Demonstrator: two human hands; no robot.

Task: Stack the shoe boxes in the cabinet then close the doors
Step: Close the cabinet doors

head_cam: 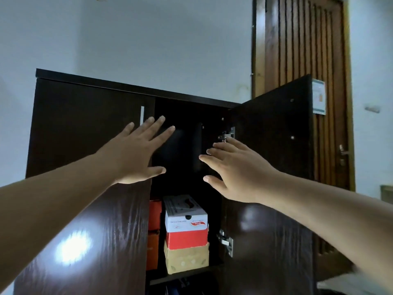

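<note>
A dark wooden cabinet (136, 87) stands before me. Its left door (85, 133) is nearly flush, and my left hand (138, 152) lies flat on its inner edge, fingers spread. The right door (274, 145) swings wide open. My right hand (236, 169) hovers with fingers apart in front of the dark opening, near the upper hinge (228, 135). Inside, a white and red shoe box (186, 218) sits on a tan box (187, 259). Two orange boxes (154, 218) are stacked to their left, partly hidden by the left door.
A brown slatted room door (302, 50) with a handle (343, 153) stands at the right, behind the open cabinet door. The cabinet's lower hinge (226, 241) juts into the opening. Dark items lie below the shelf (182, 275). Pale wall rises behind.
</note>
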